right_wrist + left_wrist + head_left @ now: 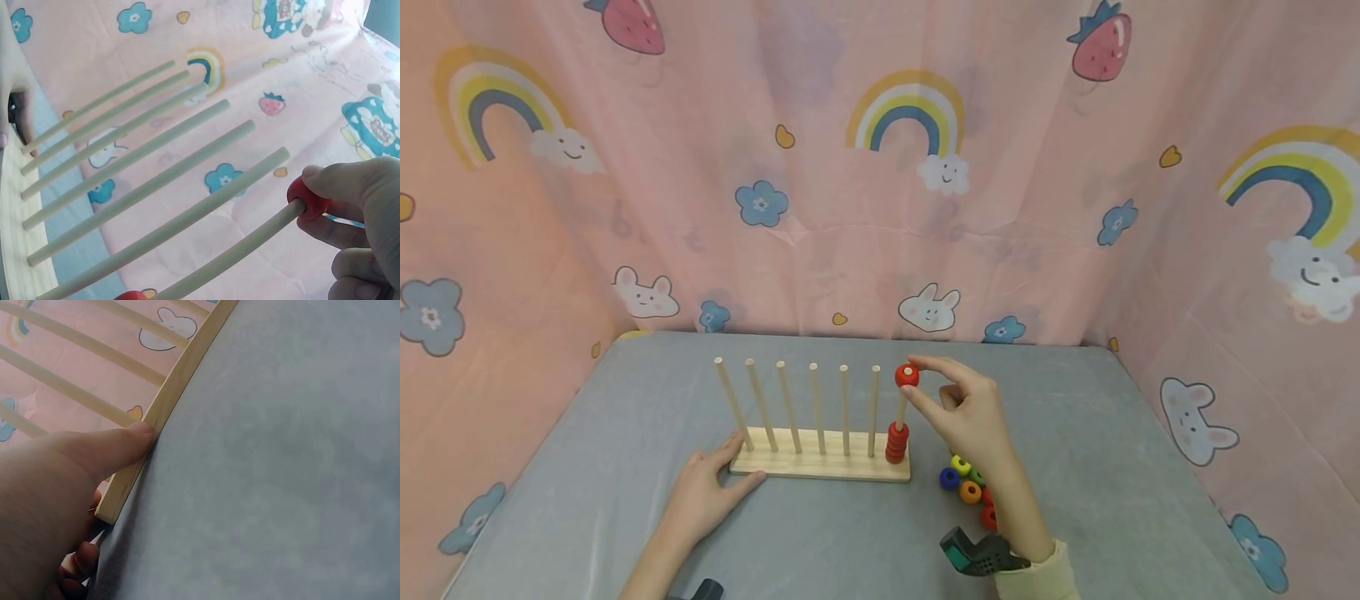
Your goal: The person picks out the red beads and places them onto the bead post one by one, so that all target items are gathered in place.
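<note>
A wooden peg rack (820, 467) with a row of several upright pegs stands on the grey table. My right hand (973, 412) pinches a red bead (907, 375) between thumb and forefinger at the top of the rightmost peg (231, 253). In the right wrist view the peg's tip sits inside the bead's hole. Lower on that same peg is a stack of red beads (896, 443). My left hand (703, 492) grips the left end of the rack's base, its thumb along the front edge (140, 428) in the left wrist view.
Loose beads lie right of the rack, partly behind my right forearm: a blue bead (950, 478), a yellow bead (960, 465), an orange bead (970, 492), a green one and red ones. A pink patterned curtain (820, 275) hangs behind the table (1120, 467).
</note>
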### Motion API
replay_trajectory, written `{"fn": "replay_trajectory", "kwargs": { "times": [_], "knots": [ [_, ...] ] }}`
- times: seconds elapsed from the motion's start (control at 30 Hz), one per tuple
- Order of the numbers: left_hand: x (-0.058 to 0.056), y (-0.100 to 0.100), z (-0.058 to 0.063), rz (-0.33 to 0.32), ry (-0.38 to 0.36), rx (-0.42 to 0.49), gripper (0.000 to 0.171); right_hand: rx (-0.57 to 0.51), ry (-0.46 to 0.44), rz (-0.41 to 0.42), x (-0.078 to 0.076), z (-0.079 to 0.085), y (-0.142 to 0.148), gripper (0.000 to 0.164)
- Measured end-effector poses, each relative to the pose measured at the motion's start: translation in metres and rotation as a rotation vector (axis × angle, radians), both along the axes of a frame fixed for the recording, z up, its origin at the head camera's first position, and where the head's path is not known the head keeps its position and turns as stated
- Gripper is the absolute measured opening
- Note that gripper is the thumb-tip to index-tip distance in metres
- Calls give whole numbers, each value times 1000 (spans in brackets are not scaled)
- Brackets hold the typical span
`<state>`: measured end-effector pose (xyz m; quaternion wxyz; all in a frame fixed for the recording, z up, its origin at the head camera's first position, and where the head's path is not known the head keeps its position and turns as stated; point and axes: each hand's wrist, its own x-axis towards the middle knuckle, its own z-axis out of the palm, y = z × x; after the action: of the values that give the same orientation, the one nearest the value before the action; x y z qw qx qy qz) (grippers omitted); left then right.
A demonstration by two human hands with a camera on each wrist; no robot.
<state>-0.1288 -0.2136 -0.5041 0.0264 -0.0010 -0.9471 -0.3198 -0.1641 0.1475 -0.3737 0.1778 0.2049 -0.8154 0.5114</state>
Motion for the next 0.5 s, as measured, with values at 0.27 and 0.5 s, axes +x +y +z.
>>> {"fn": "replay_trajectory", "kwargs": {
  "times": [0.27, 0.5],
  "knots": [
    [0, 0, 0, -8, 12, -5, 83, 0, 11, 12, 1, 1, 1, 32],
    [0, 1, 1, -8, 11, -3, 83, 9, 15, 9, 1, 1, 1, 32]
  ]
}}
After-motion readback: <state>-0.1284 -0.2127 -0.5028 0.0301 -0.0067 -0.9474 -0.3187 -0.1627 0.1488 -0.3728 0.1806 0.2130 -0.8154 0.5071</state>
